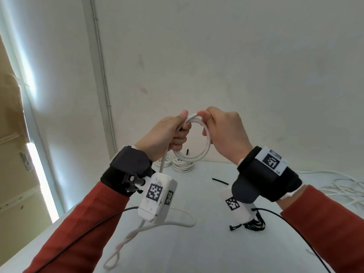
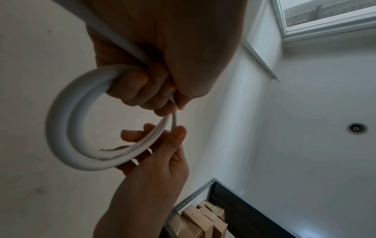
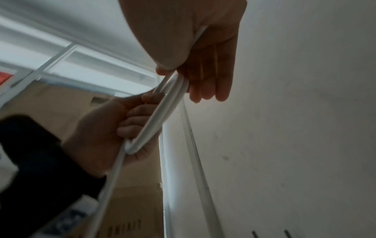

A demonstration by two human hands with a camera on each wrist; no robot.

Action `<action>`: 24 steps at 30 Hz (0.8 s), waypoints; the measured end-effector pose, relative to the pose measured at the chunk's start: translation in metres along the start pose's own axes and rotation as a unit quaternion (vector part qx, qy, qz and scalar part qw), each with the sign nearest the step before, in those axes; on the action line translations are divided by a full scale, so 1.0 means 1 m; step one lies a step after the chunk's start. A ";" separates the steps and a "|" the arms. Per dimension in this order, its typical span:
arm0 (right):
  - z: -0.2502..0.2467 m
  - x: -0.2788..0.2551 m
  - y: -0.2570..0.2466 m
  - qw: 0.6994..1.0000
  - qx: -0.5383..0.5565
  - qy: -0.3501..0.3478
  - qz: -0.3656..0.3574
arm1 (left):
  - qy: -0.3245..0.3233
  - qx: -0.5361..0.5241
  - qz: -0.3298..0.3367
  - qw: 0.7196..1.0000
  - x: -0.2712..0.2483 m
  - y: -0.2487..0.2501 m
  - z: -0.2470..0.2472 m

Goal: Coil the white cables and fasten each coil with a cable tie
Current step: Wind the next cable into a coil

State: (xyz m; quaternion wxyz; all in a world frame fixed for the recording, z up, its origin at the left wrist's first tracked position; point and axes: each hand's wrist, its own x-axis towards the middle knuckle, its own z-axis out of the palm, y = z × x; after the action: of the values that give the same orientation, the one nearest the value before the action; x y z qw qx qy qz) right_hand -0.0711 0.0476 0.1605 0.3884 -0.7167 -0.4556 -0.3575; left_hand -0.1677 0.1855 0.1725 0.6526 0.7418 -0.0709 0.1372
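Observation:
Both hands are raised above the white table (image 1: 197,243) and hold a small coil of white cable (image 1: 199,156) between them. My left hand (image 1: 182,125) grips the coil's left side, its fingers (image 2: 138,90) curled round the turns. My right hand (image 1: 205,123) pinches the coil's top right between thumb and fingers (image 3: 207,83). The cable's loose tail (image 1: 163,162) drops from the left fist past the wrist camera and lies looped on the table (image 1: 177,221). A black cable tie (image 1: 219,181) lies on the table under the right wrist.
Finished white coils (image 1: 183,165) sit at the table's back edge by the wall. A tangle of loose white cables (image 1: 344,186) lies at the right. A bundle of black ties (image 1: 254,223) rests near the right forearm. Cardboard boxes (image 1: 11,134) stand at the left.

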 end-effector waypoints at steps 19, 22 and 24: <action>-0.017 -0.014 0.007 0.635 0.642 -0.337 0.268 | -0.009 0.022 -0.001 1.000 0.003 -0.005 0.007; -0.012 -0.016 0.004 0.585 0.697 -0.324 0.257 | 0.001 0.038 0.032 0.999 0.003 -0.003 0.008; -0.015 -0.016 0.003 0.572 0.723 -0.297 0.250 | -0.001 0.037 0.063 0.997 0.001 -0.003 0.006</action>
State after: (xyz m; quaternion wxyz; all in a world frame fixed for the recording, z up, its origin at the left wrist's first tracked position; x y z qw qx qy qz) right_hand -0.0756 0.0277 0.1519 0.6942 -0.3492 -0.4550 0.4349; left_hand -0.1657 0.1801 0.1694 0.6147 0.7597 -0.1127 0.1797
